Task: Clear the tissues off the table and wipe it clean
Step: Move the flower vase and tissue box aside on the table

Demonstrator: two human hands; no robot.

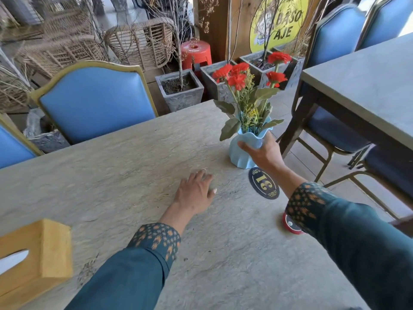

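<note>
Tissues: you can see one white tissue (13, 260) poking from the slot of the yellow wooden tissue box (35, 258), at the near left edge of the table; no loose ones show on the top.
Table: your table (125, 175) has a pale, rough stone-like surface, running from the near edge out to the blue chair (96, 101) on the far side.
Left hand: your left hand (194, 193) lies palm down on the table near its middle, fingers loosely spread and holding nothing.
Right hand: your right hand (263, 153) grips the light blue vase (243, 151) just under its wavy rim, thumb on the near side and fingers wrapped round the right.
Vase: it sits near the right edge of the table, carrying red flowers (239, 74) and green leaves; you cannot tell if its base touches the table.
Number plate: a dark oval plate (263, 183) marked 31 lies flat just in front of the vase.
Red disc: a small red round object (290, 224) shows partly under your right sleeve (335, 220).
Sleeves: both are teal with orange-patterned cuffs.
</note>
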